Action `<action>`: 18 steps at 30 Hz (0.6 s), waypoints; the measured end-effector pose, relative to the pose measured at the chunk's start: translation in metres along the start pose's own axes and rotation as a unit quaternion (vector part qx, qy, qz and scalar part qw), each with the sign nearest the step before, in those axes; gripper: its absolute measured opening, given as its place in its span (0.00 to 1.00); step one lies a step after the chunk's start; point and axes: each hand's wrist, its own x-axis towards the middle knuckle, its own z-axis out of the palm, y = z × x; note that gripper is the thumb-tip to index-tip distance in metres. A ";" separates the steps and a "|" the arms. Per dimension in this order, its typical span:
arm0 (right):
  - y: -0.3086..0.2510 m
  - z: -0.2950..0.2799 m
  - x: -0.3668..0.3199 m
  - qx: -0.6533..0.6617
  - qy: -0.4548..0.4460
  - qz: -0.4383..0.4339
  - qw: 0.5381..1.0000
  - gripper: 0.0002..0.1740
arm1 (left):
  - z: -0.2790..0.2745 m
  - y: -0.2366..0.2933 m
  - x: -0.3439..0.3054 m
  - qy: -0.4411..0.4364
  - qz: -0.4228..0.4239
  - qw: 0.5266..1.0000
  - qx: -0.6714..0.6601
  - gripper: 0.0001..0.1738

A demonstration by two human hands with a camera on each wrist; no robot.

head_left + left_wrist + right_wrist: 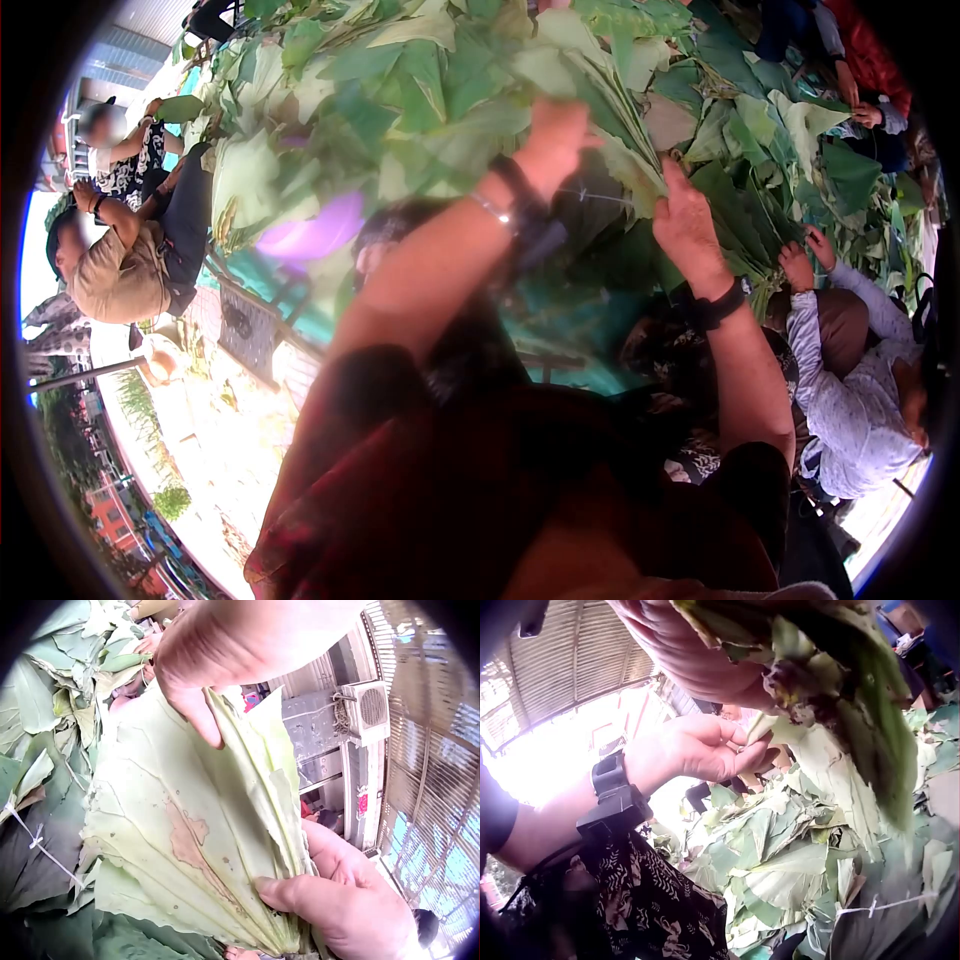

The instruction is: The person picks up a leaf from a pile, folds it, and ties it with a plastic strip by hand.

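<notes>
My right hand (688, 222) grips a sheaf of folded lotus leaves (180, 817) at their gathered base, its thumb flat over the radiating veins. The front leaf is pale green with a brown patch. My left hand (555, 145), blurred in the head view, is at the upper edge of this sheaf. In the right wrist view the left hand (697, 748) pinches a pale leaf edge between thumb and fingers. Its thumb lies on the near face in the left wrist view, with the other fingers hidden behind. Both wrists wear black bands.
A broad heap of lotus leaves (400, 90) spreads ahead over green sheeting (560, 325). A knotted white string (874, 907) crosses dark leaves. A blurred purple thing (315, 230) lies at the left edge. People sit at the left and right, one in a patterned shirt (860, 430) close by.
</notes>
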 end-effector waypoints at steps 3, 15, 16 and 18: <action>-0.002 -0.005 -0.002 -0.034 0.015 -0.026 0.999 0.34 | -0.003 0.004 -0.002 -0.041 -0.029 0.994 0.095 0.13; 0.016 -0.003 -0.003 -0.095 0.070 -0.080 0.990 0.32 | -0.004 0.006 0.002 -0.058 -0.016 0.998 -0.023 0.17; 0.017 -0.003 -0.003 -0.099 0.079 -0.085 0.988 0.32 | 0.000 0.010 -0.002 -0.053 -0.020 0.998 -0.041 0.19; 0.012 -0.006 -0.003 -0.099 0.083 -0.082 0.988 0.32 | 0.007 0.018 -0.011 -0.042 -0.027 0.996 -0.075 0.23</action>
